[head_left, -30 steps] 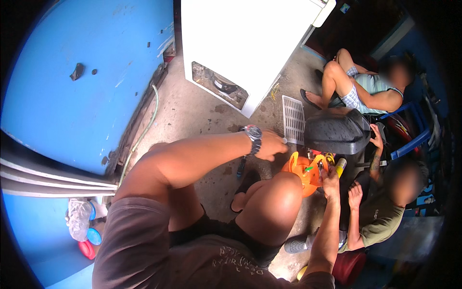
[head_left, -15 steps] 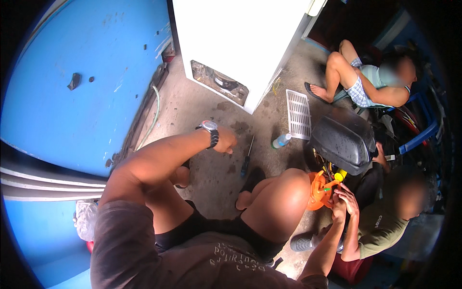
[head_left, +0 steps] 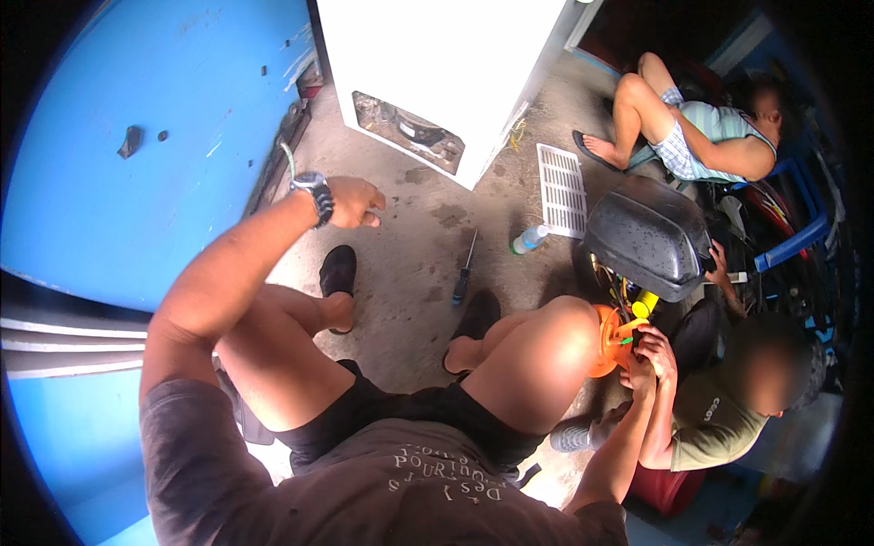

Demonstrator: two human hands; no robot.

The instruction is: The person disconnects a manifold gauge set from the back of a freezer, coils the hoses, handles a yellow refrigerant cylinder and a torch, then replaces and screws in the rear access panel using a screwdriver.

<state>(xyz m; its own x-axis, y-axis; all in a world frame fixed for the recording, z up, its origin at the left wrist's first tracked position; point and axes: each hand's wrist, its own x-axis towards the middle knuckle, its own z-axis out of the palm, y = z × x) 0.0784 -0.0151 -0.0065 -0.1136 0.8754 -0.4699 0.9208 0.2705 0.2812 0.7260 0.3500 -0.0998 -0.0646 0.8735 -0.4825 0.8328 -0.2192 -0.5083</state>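
My left hand [head_left: 355,202] is raised at centre-left with loosely bent, separated fingers and nothing in it. On the right, my right hand [head_left: 639,371] is closed at the top of an orange gas cylinder [head_left: 604,359] beside my knee; what it grips is hidden. A co-worker's hand [head_left: 662,350] overlaps it at the cylinder's orange handle. A yellow can [head_left: 645,303] lies just above, by a black hard case [head_left: 642,238] that the co-worker's other hand touches. A screwdriver [head_left: 462,282], a clear bottle [head_left: 531,238] and a white slotted panel [head_left: 562,189] are on the floor.
A white appliance [head_left: 437,64] with an open lower compartment stands ahead, beside a scuffed blue panel [head_left: 118,209]. A seated person [head_left: 692,132] is at the upper right; the co-worker [head_left: 719,409] sits at my right. A red container [head_left: 665,487] is behind that person.
My left hand has moved left and up, away from the bottle. The co-worker's hand has come from beside the cylinder onto its top, over my right hand. The yellow can has shifted.
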